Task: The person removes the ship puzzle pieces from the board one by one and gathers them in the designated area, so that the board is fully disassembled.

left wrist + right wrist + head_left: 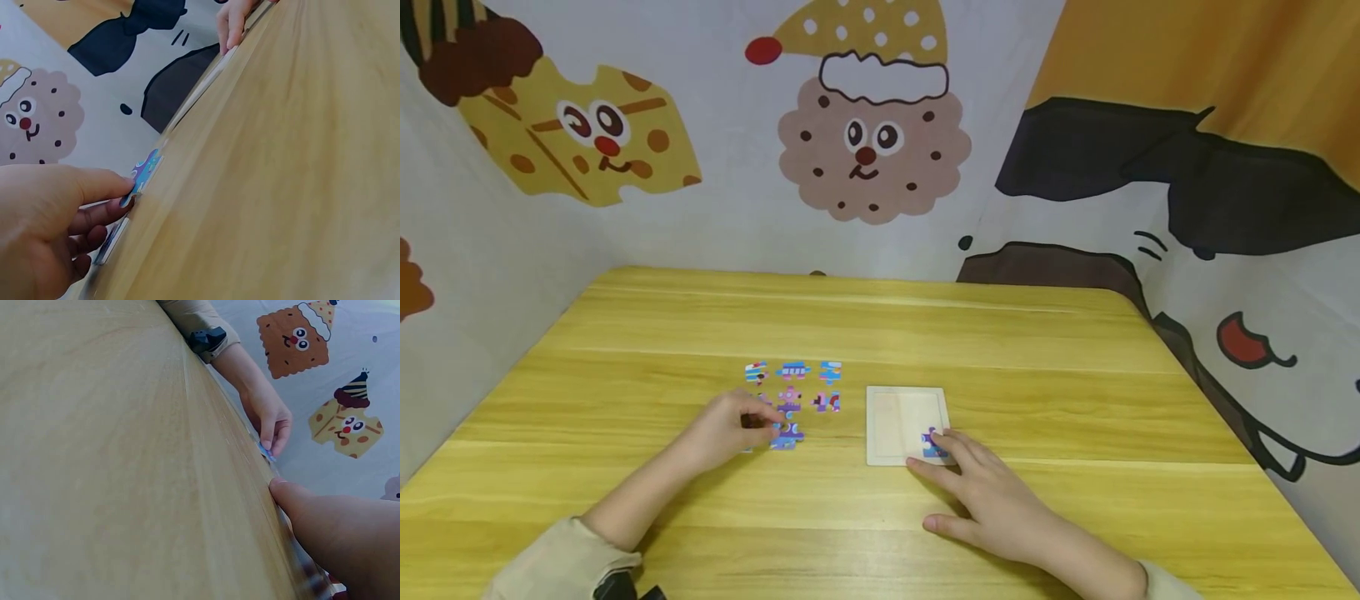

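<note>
Between thumb and index finger, my left hand (728, 432) pinches a purple-and-blue jigsaw piece (145, 170), slightly tilted at the table surface in the left wrist view. Other colourful jigsaw pieces (793, 371) lie in loose rows beyond and beside that hand; its fingers hide some of them. To the right is a square pale wooden puzzle board (891, 425) with a raised border. One blue-and-purple piece (932, 448) sits in the board's near right corner. My right hand (992, 500) lies with fingers extended, fingertips at that piece and the board's near edge, thumb on the table.
The wood-grain table (1037, 367) extends around the board and pieces. Behind it hangs a white cloth (715, 233) printed with cartoon food and animal figures. A black device (207, 340) is strapped at the left sleeve cuff.
</note>
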Demonstrator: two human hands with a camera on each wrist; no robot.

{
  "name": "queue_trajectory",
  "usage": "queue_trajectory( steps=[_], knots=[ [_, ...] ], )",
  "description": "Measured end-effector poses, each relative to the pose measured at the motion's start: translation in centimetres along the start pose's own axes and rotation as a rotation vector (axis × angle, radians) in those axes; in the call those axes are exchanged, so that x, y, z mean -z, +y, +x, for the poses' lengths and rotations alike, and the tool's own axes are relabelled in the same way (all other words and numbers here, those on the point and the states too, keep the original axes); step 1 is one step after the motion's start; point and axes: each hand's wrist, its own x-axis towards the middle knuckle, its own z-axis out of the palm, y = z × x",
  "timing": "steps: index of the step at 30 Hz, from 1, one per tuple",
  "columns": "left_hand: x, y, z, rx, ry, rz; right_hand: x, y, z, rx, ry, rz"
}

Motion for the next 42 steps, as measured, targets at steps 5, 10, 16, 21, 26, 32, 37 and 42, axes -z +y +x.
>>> queue_trajectory(
  steps=[5,10,16,21,26,32,37,42],
  knots=[
    [-0.16,0.09,0.10,-0.004,0.016,0.008,0.01,0.02,-0.03,-0.001,-0.002,0.009],
    [-0.35,0.06,0.12,-0.038,0.030,0.046,-0.01,0.06,-0.02,0.002,0.001,0.013],
    [-0.45,0.01,0.17,-0.115,0.053,0.145,-0.09,0.15,0.00,0.003,0.004,0.007],
    [-0.42,0.10,0.10,-0.108,0.063,0.176,-0.19,0.17,0.02,0.001,0.001,0.000],
    [-0.41,0.03,0.06,-0.103,0.062,0.181,-0.22,0.16,0.05,-0.003,0.002,0.001],
    [-0.43,-0.21,0.11,-0.111,0.060,0.190,-0.29,0.20,0.04,-0.007,0.006,0.009],
    [-0.42,-0.21,0.14,-0.114,0.060,0.190,-0.40,0.25,-0.03,-0.013,0.012,0.013],
    [-0.38,-0.08,0.16,-0.114,0.053,0.175,-0.43,0.27,-0.08,-0.014,0.012,0.024]
  ],
)
